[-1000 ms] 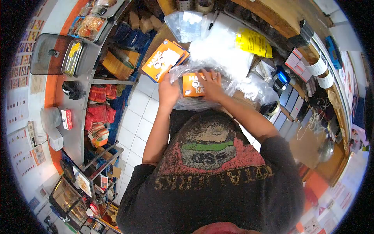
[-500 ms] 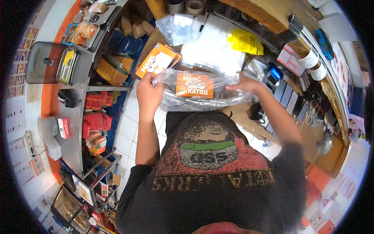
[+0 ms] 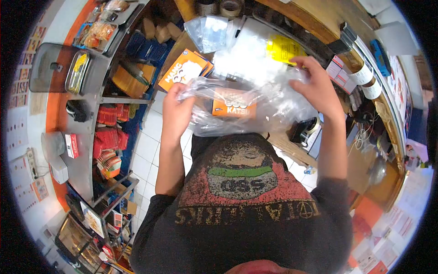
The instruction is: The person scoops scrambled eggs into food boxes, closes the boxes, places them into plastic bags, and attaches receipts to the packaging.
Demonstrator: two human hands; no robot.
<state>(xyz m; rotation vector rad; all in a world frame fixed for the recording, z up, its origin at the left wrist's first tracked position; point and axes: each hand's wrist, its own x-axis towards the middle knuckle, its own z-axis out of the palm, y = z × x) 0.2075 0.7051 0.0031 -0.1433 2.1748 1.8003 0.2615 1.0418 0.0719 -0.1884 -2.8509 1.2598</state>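
Note:
A clear plastic bag (image 3: 205, 125) is stretched out in front of my chest. My left hand (image 3: 177, 109) pinches its left edge. An orange printed piece reading "KATSU" (image 3: 235, 107) shows through the plastic; whether it is a box or a card, I cannot tell. Over the bag's right side, my right hand (image 3: 319, 89) has its thumb and fingers apart, with the thumb close to the plastic. Just beyond my left hand lies a stack of orange and white printed cards (image 3: 185, 68).
Clear plastic sheets (image 3: 214, 34) and a yellow packet (image 3: 283, 49) lie on the worktop ahead. Tape rolls (image 3: 229, 7) stand at the back. A metal shelf (image 3: 89, 118) holding red packs (image 3: 109, 141) is on the left. Loose cables (image 3: 362, 137) hang at the right.
My right hand has let go of the bag's right edge, opened, and moved up and to the right. The bag's right side has spread wider. My left hand keeps its grip.

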